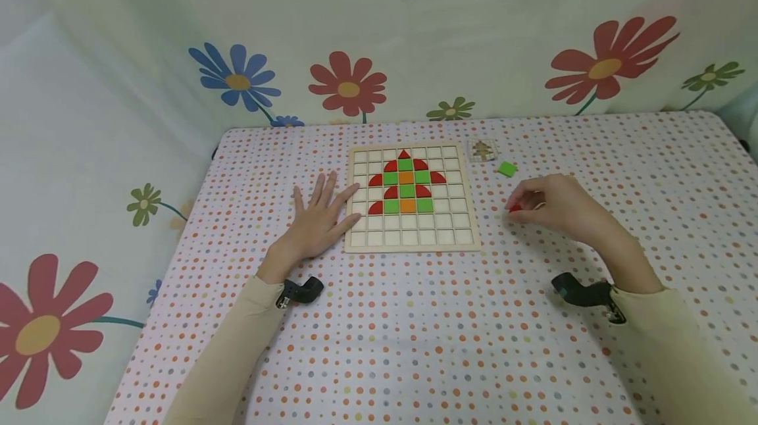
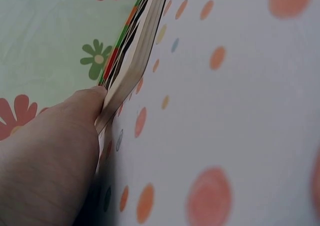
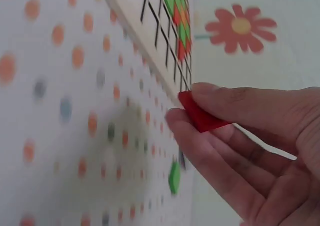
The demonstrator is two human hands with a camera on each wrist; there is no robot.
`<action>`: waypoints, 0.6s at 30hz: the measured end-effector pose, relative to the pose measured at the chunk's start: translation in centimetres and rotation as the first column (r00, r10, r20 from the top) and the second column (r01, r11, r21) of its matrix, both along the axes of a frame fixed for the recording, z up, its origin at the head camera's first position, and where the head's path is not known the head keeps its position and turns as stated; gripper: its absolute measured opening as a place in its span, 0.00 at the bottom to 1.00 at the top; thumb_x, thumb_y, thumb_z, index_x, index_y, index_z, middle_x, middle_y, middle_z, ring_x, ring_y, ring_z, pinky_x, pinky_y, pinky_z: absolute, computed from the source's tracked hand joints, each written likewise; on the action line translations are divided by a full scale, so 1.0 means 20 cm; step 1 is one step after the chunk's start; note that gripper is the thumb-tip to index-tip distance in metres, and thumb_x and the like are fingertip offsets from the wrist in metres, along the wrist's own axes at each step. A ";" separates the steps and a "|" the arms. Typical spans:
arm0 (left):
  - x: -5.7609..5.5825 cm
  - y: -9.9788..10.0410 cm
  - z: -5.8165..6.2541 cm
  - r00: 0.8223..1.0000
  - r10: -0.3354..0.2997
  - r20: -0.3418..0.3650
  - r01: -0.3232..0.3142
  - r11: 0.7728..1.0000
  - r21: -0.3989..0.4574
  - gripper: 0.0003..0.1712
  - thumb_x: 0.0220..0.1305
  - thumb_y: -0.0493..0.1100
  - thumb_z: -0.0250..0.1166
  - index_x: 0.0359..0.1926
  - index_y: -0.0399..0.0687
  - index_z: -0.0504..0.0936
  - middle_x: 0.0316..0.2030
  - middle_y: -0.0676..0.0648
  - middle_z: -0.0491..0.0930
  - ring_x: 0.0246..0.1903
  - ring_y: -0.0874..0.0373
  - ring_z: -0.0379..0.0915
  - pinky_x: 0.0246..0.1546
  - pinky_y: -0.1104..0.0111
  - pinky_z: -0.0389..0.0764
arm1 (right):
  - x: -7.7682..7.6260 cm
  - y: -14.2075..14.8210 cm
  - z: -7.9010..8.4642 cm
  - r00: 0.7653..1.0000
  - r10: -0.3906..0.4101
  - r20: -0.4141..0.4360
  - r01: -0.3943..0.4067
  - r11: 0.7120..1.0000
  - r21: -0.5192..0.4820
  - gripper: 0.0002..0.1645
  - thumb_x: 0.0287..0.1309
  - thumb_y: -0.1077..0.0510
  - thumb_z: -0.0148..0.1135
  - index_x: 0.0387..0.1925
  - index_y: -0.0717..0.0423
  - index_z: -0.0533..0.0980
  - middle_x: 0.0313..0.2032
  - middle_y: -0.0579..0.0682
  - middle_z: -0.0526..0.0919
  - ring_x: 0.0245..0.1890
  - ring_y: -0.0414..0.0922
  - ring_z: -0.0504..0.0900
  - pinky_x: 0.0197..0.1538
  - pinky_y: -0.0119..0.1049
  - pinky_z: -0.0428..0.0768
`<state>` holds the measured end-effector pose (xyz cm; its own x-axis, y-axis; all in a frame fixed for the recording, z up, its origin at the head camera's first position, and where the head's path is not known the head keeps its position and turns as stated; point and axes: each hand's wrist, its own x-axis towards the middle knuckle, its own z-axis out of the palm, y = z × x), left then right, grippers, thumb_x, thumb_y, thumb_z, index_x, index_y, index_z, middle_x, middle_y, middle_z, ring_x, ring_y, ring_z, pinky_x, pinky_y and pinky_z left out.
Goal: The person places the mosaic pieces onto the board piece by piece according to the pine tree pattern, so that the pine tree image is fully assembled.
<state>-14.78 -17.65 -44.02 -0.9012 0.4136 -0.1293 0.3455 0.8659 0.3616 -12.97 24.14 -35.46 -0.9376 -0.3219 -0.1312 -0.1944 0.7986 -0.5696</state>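
A square wooden grid board lies on the table, with red, green and orange tiles set in its cells in a tree-like shape. My left hand rests flat at the board's left side, fingers spread, thumb and index fingertip over its edge. Right of the board, my right hand pinches a red tile between thumb and fingers. That tile has a curved or slanted side, partly covered by the thumb. A loose green square tile lies beyond the right hand.
A small card with a printed tree pattern on a grid lies by the board's upper right corner. Dotted cloth covers the table. Behind it hangs a flowered curtain.
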 end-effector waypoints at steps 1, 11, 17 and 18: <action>0.00 0.00 0.00 1.000 0.002 0.001 -0.002 1.000 -0.001 0.40 0.80 0.65 0.47 0.85 0.61 0.50 0.84 0.40 0.29 0.82 0.43 0.17 0.70 0.30 0.18 | -0.02 -0.04 0.00 1.000 0.013 -0.010 -0.014 1.000 -0.016 0.08 0.56 0.64 0.79 0.33 0.62 0.84 0.30 0.49 0.85 0.32 0.46 0.82 0.34 0.33 0.76; -0.01 0.01 0.00 1.000 -0.001 0.002 0.001 1.000 -0.008 0.40 0.80 0.65 0.47 0.85 0.62 0.49 0.84 0.41 0.28 0.82 0.44 0.16 0.70 0.30 0.18 | -0.14 -0.30 -0.04 0.996 0.093 -0.001 -0.092 0.986 -0.141 0.12 0.59 0.67 0.75 0.45 0.64 0.88 0.36 0.53 0.85 0.38 0.50 0.80 0.38 0.30 0.77; -0.01 0.00 -0.02 1.000 -0.001 0.006 0.001 1.000 0.007 0.40 0.81 0.65 0.47 0.85 0.62 0.49 0.84 0.41 0.28 0.82 0.44 0.16 0.69 0.30 0.17 | -0.15 -0.37 -0.08 0.990 0.134 0.047 -0.127 0.983 -0.131 0.11 0.63 0.66 0.73 0.47 0.62 0.89 0.37 0.51 0.81 0.40 0.49 0.77 0.40 0.36 0.75; -0.01 0.00 -0.02 1.000 0.001 0.007 -0.001 1.000 0.009 0.40 0.81 0.65 0.47 0.85 0.61 0.49 0.84 0.40 0.28 0.82 0.44 0.16 0.69 0.30 0.17 | -0.15 -0.38 -0.09 0.990 0.139 0.040 -0.132 0.982 -0.134 0.09 0.62 0.66 0.74 0.45 0.62 0.89 0.37 0.51 0.82 0.41 0.49 0.78 0.41 0.37 0.76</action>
<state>-14.95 -17.69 -44.33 -0.9007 0.4139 -0.1318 0.3421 0.8630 0.3718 -16.01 16.59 -37.27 -0.8776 -0.4630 -0.1241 -0.2655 0.6850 -0.6784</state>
